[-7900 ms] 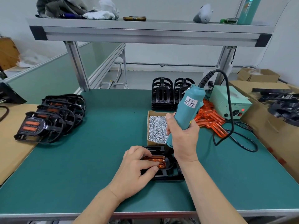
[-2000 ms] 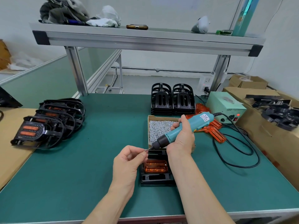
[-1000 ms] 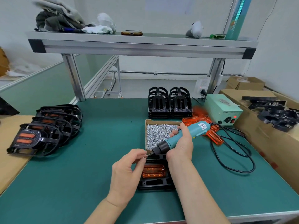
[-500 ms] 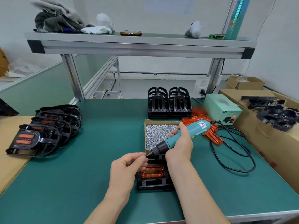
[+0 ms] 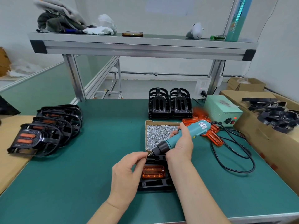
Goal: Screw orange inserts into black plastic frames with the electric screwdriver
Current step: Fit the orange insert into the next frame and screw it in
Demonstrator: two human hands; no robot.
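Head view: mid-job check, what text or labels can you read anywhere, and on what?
"LED": on the front of the pale green power box.
White label on the electric screwdriver: print too blurred to read.
Tall teal box on the top shelf: markings too blurred to read.
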